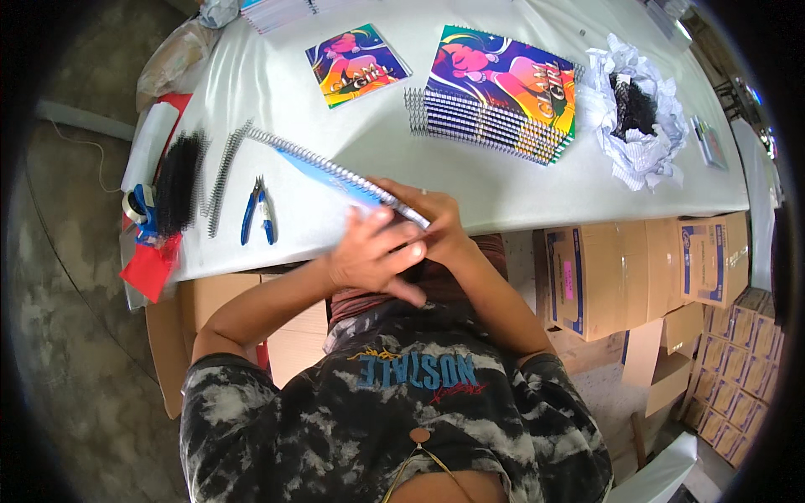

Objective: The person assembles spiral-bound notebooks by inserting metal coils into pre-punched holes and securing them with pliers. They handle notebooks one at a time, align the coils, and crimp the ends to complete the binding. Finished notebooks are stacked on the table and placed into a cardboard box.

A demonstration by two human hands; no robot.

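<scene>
A notebook (323, 178) with a blue cover is held at a tilt above the table's near edge. A metal spiral coil (335, 170) runs along its edge and sticks out past the far left corner. My right hand (440, 220) grips the near end of the notebook. Beside that end my left hand (373, 251) has its fingers stretched apart, slightly blurred, close to the coil; whether it touches is unclear. Blue-handled cutting pliers (248, 220) lie on the white-covered table to the left. Near them rests a loose spiral coil (220, 180).
Spiral-bound notebooks with colourful covers (503, 80) are stacked at the far right, a colourful cover sheet or pad (356, 65) left of them. Crumpled white paper (599, 109) surrounds black coils (635, 109). More black coils (180, 180) lie by a blue tape dispenser (144, 214). Cardboard boxes (616, 272) stand below.
</scene>
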